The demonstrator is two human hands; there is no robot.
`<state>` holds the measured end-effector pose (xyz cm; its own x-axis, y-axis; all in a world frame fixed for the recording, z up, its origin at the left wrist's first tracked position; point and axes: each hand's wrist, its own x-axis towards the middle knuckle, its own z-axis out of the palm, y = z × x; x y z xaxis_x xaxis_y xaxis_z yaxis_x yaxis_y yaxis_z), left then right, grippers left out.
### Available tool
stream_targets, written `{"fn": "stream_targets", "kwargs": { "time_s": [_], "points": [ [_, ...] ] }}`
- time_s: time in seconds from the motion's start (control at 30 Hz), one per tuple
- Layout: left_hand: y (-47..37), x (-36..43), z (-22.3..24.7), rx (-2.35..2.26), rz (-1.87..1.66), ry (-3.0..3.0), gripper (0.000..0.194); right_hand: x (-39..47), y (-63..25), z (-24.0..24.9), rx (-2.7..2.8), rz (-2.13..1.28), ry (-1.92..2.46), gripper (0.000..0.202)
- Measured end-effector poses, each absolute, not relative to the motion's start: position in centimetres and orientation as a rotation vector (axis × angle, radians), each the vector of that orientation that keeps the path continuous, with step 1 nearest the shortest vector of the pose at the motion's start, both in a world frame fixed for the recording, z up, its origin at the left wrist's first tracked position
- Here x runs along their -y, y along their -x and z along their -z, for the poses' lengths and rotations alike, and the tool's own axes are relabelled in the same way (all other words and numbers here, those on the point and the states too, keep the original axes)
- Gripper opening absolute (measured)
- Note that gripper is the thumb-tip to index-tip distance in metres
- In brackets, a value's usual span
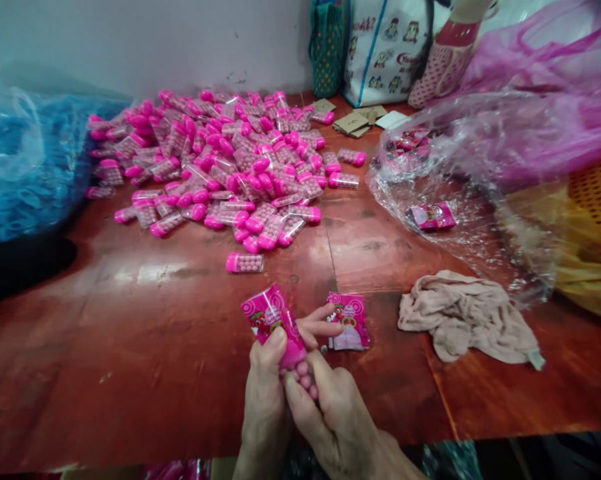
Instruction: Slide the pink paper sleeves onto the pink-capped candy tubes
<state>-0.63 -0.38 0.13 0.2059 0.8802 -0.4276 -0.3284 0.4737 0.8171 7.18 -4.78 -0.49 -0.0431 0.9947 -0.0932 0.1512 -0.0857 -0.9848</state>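
Observation:
Near the table's front edge, my left hand [266,383] is closed on a small bottle of pink balls [305,379] with a pink cap. A printed pink wrapper [270,313] covers the cap end, under my left thumb. My right hand [337,400] grips the bottle's lower end between thumb and bent finger. Some fingers stick out behind the bottle, toward a stack of flat pink wrappers [350,323] on the table. One capped bottle [244,263] lies on its side just beyond my hands.
A big pile of pink-capped bottles [220,160] covers the back of the red table [130,373]. At left sits a blue bag [25,167]. On the right are a crumpled cloth [470,317], clear plastic [480,200] with wrappers, and a yellow basket [597,200].

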Motion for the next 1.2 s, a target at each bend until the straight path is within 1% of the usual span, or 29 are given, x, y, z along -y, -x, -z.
{"fn": "stream_targets", "kwargs": {
  "time_s": [0.17, 0.23, 0.3, 0.37, 0.47, 0.57, 0.63, 0.67, 0.73, 0.83, 0.9, 1.0, 1.1, 1.2],
  "points": [
    [1.7, 0.8, 0.9, -1.056, -0.959, -0.680, 0.038, 4.4, -7.1, 0.7, 1.303, -1.365, 1.397, 0.015],
    [1.9, 0.7, 1.3, -1.017, -0.962, -0.657, 0.044, 4.0, -7.0, 0.9, 1.270, -1.391, 1.424, 0.017],
    [1.9, 0.6, 1.5, -0.971, -0.955, -0.587, 0.049, 3.7, -6.8, 1.3, 1.242, -1.344, 1.436, 0.018],
    [1.8, 0.4, 1.5, -0.949, -0.941, -0.541, 0.047, 3.7, -6.5, 1.7, 1.207, -1.273, 1.434, 0.017],
    [1.7, 0.1, 1.5, -0.962, -0.914, -0.562, 0.035, 4.0, -6.6, 2.1, 1.225, -1.124, 1.488, 0.023],
    [1.7, -0.1, 1.6, -1.020, -0.952, -0.573, 0.028, 4.3, -7.7, 1.9, 1.313, -0.753, 1.580, 0.035],
    [1.9, -0.1, 1.8, -1.052, -0.951, -0.598, 0.025, 4.2, -8.7, 1.5, 1.303, -0.513, 1.597, 0.034],
    [2.0, 0.0, 1.9, -1.044, -0.922, -0.618, 0.024, 4.1, -9.1, 1.3, 1.281, -0.465, 1.594, 0.030],
    [2.0, 0.3, 2.2, -0.976, -0.826, -0.648, 0.024, 3.7, -9.8, 1.1, 1.236, -0.551, 1.574, 0.026],
    [1.8, 0.8, 2.5, -0.860, -0.740, -0.641, 0.021, 3.2, -10.1, 1.2, 1.076, -0.897, 1.495, 0.021],
    [1.6, 0.9, 2.5, -0.841, -0.731, -0.632, 0.018, 3.0, -10.0, 1.6, 0.917, -1.058, 1.442, 0.023],
    [1.3, 0.9, 2.3, -0.859, -0.728, -0.627, 0.014, 3.0, -9.9, 2.0, 0.743, -1.198, 1.354, 0.026],
    [0.9, 0.9, 2.1, -0.907, -0.758, -0.599, 0.011, 3.2, -9.4, 2.4, 0.691, -1.196, 1.336, 0.025],
    [0.5, 1.1, 2.0, -0.954, -0.833, -0.552, 0.010, 3.4, -8.8, 2.7, 0.726, -1.029, 1.443, 0.020]
  ]
}}
